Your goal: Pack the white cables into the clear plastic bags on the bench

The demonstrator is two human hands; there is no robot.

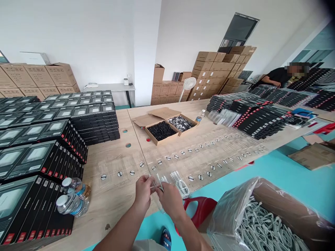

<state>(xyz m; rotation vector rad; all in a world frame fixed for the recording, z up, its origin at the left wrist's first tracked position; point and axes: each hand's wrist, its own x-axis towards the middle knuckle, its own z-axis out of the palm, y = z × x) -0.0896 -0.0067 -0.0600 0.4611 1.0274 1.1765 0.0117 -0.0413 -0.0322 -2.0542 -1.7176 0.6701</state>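
My left hand [143, 191] is closed in a pinch on a clear plastic bag [158, 203] at the table's front edge. Beside it, my right hand [170, 198] has its fingers closed at the same bag, which hangs down between the hands. A white piece shows near the fingertips, too small to make out. Just beyond my right hand, a bundled white cable [180, 184] lies on the table. Flat clear bags with round black-and-white stickers [132, 172] lie in rows on the wood.
Stacks of black boxes [94, 122] stand left, near two plastic bottles [75, 205]. Open cartons hold small black parts [161, 130] and wrapped pieces [180, 122]. At lower right, a plastic-lined carton holds many grey-white cables [269, 230], by a red stool [200, 209]. Another person [274, 78] works far right.
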